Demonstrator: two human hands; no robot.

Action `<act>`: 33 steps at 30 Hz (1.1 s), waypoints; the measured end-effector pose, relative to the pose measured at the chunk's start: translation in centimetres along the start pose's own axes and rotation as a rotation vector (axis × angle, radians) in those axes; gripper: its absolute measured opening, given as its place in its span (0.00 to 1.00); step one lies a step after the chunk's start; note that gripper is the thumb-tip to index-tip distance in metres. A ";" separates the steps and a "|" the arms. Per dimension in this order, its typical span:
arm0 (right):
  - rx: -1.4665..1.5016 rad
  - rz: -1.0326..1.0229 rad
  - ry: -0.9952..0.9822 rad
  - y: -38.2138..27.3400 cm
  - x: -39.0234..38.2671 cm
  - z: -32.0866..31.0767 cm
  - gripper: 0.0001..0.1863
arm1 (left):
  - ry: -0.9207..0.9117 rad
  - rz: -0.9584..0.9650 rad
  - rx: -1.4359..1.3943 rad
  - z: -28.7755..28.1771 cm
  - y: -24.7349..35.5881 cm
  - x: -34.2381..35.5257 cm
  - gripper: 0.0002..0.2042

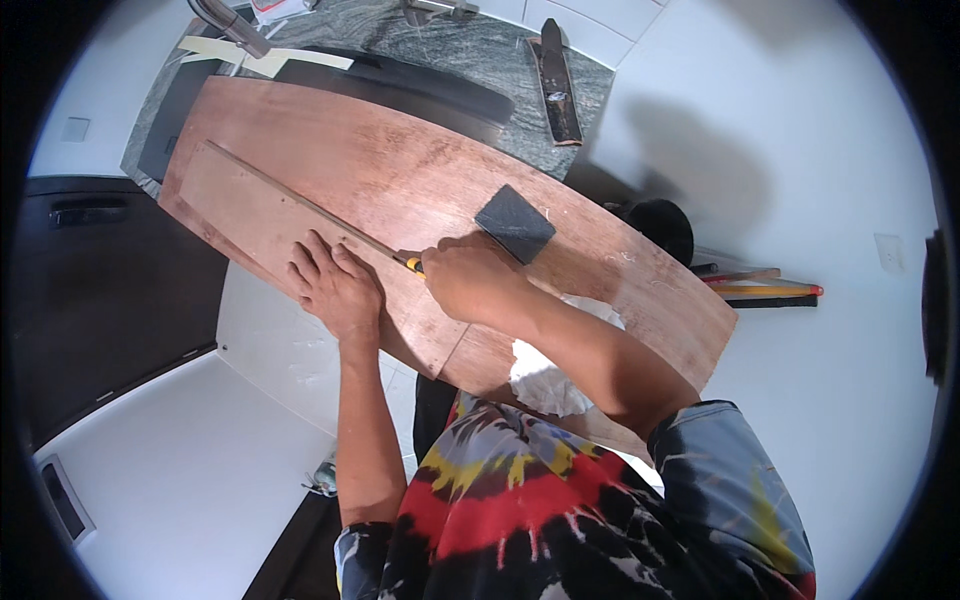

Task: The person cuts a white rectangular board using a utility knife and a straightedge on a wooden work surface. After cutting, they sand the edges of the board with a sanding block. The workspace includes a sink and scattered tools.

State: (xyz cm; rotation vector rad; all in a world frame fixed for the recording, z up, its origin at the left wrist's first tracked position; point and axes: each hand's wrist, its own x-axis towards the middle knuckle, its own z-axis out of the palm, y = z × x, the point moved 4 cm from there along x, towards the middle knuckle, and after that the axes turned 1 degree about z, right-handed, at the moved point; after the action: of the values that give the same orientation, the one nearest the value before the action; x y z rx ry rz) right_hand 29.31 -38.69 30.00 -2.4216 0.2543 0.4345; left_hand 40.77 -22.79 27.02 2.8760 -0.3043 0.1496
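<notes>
A wide reddish plywood board (pixel 370 140) lies across the grey stone counter. On its near left part is a long thinner wooden piece (pixel 240 205), with a dark edge along its top. My left hand (pixel 335 285) rests on that piece with fingers spread. My right hand (pixel 470 280) is closed on a yellow-handled cutting tool (pixel 415 265) at that edge, right of my left hand; its blade is too small to make out. A dark flat square (pixel 515 222) lies just beyond my right hand. Crumpled white paper (pixel 540 375) is partly under my right forearm.
The stone counter (pixel 555 170) holds a dark narrow piece (pixel 555 80) and pale tape strips (pixel 265 62), near a faucet (pixel 230 25). Long rods (pixel 760 290) and a black object (pixel 660 228) stand right of the board. Dark cabinetry (pixel 115 290) is at left.
</notes>
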 end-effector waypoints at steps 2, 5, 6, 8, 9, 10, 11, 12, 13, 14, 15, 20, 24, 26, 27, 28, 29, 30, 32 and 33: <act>0.012 0.028 0.014 0.8 -2.4 0.8 0.13 | 0.005 0.017 0.021 0.1 -0.1 0.0 0.28; -0.026 0.043 0.043 2.6 -6.4 2.2 0.11 | -0.008 0.004 0.026 0.0 -0.3 -0.4 0.28; -0.018 0.055 0.034 3.0 -7.3 2.1 0.10 | -0.003 0.007 0.025 0.0 -0.3 -0.3 0.28; -0.022 0.063 0.047 3.2 -9.0 2.2 0.10 | 0.007 0.015 0.027 0.2 -0.2 -0.2 0.28; -0.031 0.058 0.069 2.9 -9.7 2.3 0.10 | 0.003 0.018 0.023 0.2 -0.1 -0.2 0.27; -0.042 0.053 0.090 2.8 -10.3 2.3 0.09 | -0.001 0.019 0.018 0.2 0.0 -0.2 0.27; -0.006 0.104 0.017 2.9 -11.2 2.1 0.10 | -0.005 0.020 0.013 0.2 0.0 -0.2 0.27; 0.024 0.151 -0.055 3.1 -12.1 1.2 0.11 | -0.003 0.017 0.014 0.2 0.0 0.0 0.27; 0.057 0.199 -0.133 3.3 -13.1 1.0 0.12 | -0.006 0.012 0.018 0.2 -0.1 -0.1 0.27; 0.044 0.201 -0.127 3.5 -13.6 1.2 0.12 | -0.009 0.005 0.021 0.3 -0.1 -0.2 0.27; 0.039 0.206 -0.114 3.5 -14.3 1.8 0.12 | -0.018 0.000 0.026 0.2 0.0 -0.1 0.28; 0.066 0.164 -0.007 3.4 -13.9 0.8 0.15 | -0.021 0.018 0.074 0.7 -0.1 0.4 0.28; 0.232 0.191 0.111 1.1 -6.8 -5.6 0.17 | 0.007 -0.003 0.010 0.4 -0.8 0.2 0.28; 0.254 0.036 0.265 0.2 -0.1 -4.8 0.19 | 0.008 0.023 0.008 0.4 -0.7 0.3 0.28; 0.246 -0.118 0.412 0.3 3.7 -3.0 0.21 | -0.004 0.031 0.004 0.5 -0.3 0.4 0.28; 0.315 -0.095 0.312 -1.4 7.0 -3.2 0.21 | -0.015 0.018 0.006 0.2 -0.3 0.4 0.28; 0.380 -0.073 0.206 -3.2 10.0 -3.2 0.21 | -0.027 0.000 0.007 -0.1 -0.2 0.3 0.27; 0.314 -0.113 0.291 -4.0 13.1 -2.7 0.20 | -0.017 0.020 0.006 -0.1 0.3 0.3 0.27; 0.215 -0.139 0.341 -5.2 17.8 -2.4 0.19 | -0.027 0.020 0.022 0.1 0.4 0.3 0.27; 0.174 -0.132 0.298 -6.2 19.1 -2.7 0.19 | -0.030 0.008 0.026 0.1 0.2 0.1 0.27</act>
State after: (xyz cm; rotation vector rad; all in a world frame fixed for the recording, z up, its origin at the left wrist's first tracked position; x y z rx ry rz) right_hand 49.45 -37.04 28.42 -2.3078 0.2473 -0.0103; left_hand 40.87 -23.05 26.98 2.9056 -0.3213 0.1125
